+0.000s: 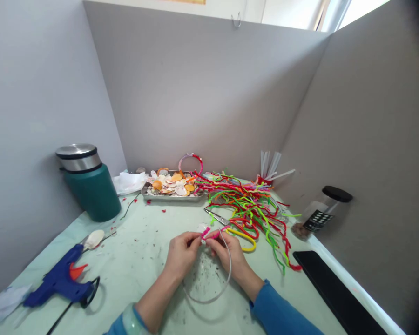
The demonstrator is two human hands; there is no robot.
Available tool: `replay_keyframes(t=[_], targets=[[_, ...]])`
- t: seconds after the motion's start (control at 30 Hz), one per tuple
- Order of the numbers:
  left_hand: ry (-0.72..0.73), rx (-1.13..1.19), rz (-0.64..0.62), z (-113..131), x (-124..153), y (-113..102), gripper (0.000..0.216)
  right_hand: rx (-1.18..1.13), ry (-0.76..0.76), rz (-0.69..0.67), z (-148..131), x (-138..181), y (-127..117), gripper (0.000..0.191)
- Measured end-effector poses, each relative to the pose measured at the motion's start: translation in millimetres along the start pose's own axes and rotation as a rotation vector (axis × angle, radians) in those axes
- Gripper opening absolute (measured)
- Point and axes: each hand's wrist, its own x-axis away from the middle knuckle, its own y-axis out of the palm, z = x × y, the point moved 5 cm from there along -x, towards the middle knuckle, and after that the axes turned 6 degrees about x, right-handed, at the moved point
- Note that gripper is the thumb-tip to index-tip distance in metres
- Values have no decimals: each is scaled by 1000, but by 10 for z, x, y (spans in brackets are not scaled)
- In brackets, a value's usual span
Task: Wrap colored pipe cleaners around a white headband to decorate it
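My left hand (182, 253) is closed in a pinch at one end of a thin pale headband (229, 274), with a fuzzy pink strand (206, 231) at its fingertips. Close beside it, my right hand (233, 255) also pinches the pink strand, part of which shows above its fingers. The headband's bare curve hangs below both hands. Its gripped part is mostly hidden by fingers. Just beyond my right hand lie scissors (254, 245) with red and yellow handles, blades pointing left. A heap of red, green and orange fuzzy strands (246, 197) spreads behind them.
A metal tray (171, 198) of shells stands at the back, with a decorated hoop (191, 154) behind it. Left are a green flask (92, 190) and a blue glue gun (61, 277). Right are glue sticks (270, 163), a black-lidded jar (321, 214) and a black strip (335, 293).
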Motion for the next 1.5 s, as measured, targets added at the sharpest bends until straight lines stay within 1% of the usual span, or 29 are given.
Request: replay_keyframes(t=[0.1, 0.17, 0.27, 0.33, 0.43, 0.53, 0.6, 0.73, 0.83, 0.93, 1.13, 1.23, 1.3, 1.4, 1.5], targets=[[104, -100, -19, 97, 21, 5, 23, 20, -15, 19, -18, -8, -13, 14], [155, -146, -39, 143, 35, 16, 23, 58, -82, 61, -59, -19, -41, 13], [180, -184, -45, 166, 47, 25, 22, 91, -205, 84, -123, -29, -64, 11], [188, -197, -37, 174, 51, 25, 22, 90, -224, 67, -131, -29, -62, 10], [197, -214, -7, 192, 54, 13, 22, 70, -163, 48, -99, -21, -53, 10], [193, -223, 15, 198, 56, 1, 24, 18, -82, 48, -60, -14, -46, 17], [175, -217, 12, 182, 52, 0, 25, -23, -64, 68, -54, -18, -52, 21], [85, -124, -6, 92, 27, 5, 28, -107, 7, 72, -42, -43, -54, 27], [63, -47, -20, 54, 17, 19, 30, -109, 65, 33, -44, -50, -39, 24], [79, -33, -37, 69, 28, 36, 33, -101, 62, 10, -60, -50, -36, 23], [102, -66, -56, 126, 46, 46, 35, -106, 56, 14, -35, -54, -42, 20], [56, -34, -56, 106, 28, 47, 36, -107, 48, 17, -28, -51, -40, 18], [-27, 35, -63, 72, 18, 52, 36, -104, 43, 17, -25, -46, -40, 16], [-187, 202, -95, 29, 27, 74, 35, -109, 44, 0, -15, -38, -38, 15], [-287, 350, -152, 29, 51, 104, 36, -139, 46, -27, -18, -35, -33, 14]])
